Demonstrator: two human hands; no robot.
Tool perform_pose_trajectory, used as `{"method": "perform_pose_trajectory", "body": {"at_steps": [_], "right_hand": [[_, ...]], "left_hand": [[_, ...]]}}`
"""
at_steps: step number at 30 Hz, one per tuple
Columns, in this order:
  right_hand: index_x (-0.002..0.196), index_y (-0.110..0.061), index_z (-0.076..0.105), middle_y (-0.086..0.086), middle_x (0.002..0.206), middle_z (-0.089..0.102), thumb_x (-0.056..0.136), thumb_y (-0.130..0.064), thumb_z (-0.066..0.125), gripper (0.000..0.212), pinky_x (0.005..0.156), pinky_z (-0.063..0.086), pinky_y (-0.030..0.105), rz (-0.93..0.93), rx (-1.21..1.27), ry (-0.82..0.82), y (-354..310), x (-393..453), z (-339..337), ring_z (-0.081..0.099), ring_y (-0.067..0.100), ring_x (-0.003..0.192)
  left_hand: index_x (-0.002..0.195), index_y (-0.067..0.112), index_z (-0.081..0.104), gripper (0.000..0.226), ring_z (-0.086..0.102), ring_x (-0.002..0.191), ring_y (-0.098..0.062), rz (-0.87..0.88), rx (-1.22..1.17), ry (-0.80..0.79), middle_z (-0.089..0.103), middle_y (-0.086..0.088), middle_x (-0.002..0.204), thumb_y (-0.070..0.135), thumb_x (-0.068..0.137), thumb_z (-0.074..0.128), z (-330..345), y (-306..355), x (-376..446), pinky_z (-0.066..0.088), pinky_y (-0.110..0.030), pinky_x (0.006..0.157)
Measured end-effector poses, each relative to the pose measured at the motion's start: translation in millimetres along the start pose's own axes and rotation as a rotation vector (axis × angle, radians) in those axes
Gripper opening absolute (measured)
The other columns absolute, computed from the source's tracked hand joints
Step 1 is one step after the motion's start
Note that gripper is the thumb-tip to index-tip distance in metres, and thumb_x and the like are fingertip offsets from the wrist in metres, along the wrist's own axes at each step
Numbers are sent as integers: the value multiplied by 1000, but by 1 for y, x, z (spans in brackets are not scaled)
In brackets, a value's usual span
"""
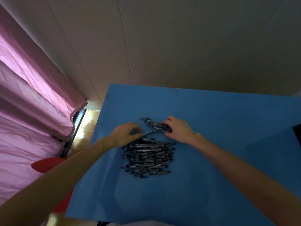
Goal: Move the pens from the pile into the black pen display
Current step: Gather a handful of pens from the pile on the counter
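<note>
A large pile of pens (148, 159) lies on the blue surface (203, 108), dark barrels with grey sleeves, most of them lying roughly parallel and stacked over one another. Just beyond the pile, on its far side, sits a smaller bunch of pens (156, 125), a little apart from the main heap.

The left hand (125, 134) rests at the far left corner of the pile, its wrist over the outermost pens. Its fingers are curled, and thumb and fingertips seem to pinch the end of a single pen (152, 132) that lies slanted between the pile and the smaller bunch; the light is dim there, so the grip on it is likely rather than certain. The right hand (179, 129) lies beyond the pile's far right corner, palm down, its fingers bent over the right end of the smaller bunch and closed around those pens.

Both bare forearms reach in from the near edge of the surface, passing on either side of the pile. A dark, flat-edged object (297, 132) shows at the frame's edge well to the right of the pile; too little of it shows to say what it is. To the left of the pile, off the surface, hang pink curtains (29, 95), with a red seat (45, 163) below them and a strip of sunlit floor (84, 128). Behind the surface rises a pale panelled wall (162, 38).
</note>
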State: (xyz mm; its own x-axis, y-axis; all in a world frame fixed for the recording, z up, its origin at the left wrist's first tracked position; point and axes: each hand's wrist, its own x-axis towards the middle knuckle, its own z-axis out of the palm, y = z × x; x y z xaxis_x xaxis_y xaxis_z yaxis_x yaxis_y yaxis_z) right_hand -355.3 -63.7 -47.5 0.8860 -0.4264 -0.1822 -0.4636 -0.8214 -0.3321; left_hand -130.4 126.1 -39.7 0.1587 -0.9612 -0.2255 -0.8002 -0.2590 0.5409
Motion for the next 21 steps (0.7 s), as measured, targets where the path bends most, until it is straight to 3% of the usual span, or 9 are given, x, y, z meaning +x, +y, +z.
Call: {"method": "perform_pose_trajectory", "body": {"at_steps": [9,13,16,21], "right_hand": [[138,-25,57,-6,113,49,96,-33,63,43,64,37,21,52,82,46,6,-5,6,53,11,89],[137,-24,58,-6,112,49,95,-34,63,43,68,44,25,72,105,58,6,-5,8,54,13,89],[138,-24,57,-5,114,49,95,-34,63,45,70,47,27,87,110,55,5,-5,9,54,13,90],[138,-24,56,-7,112,48,95,-37,64,46,67,41,22,98,125,73,6,-4,12,54,10,88]], "left_hand": [[112,29,71,31,60,94,-4,71,24,-59,65,14,109,50,89,72,2,9,3,49,-23,82],[102,29,75,24,63,93,-5,95,65,-72,66,14,109,47,87,75,1,7,4,53,-28,82],[107,29,76,25,62,93,-6,112,116,-87,67,13,112,45,89,74,-2,8,5,53,-30,82],[107,27,77,21,63,91,-6,136,155,-115,68,11,109,40,90,73,-5,5,7,53,-28,81]]}}
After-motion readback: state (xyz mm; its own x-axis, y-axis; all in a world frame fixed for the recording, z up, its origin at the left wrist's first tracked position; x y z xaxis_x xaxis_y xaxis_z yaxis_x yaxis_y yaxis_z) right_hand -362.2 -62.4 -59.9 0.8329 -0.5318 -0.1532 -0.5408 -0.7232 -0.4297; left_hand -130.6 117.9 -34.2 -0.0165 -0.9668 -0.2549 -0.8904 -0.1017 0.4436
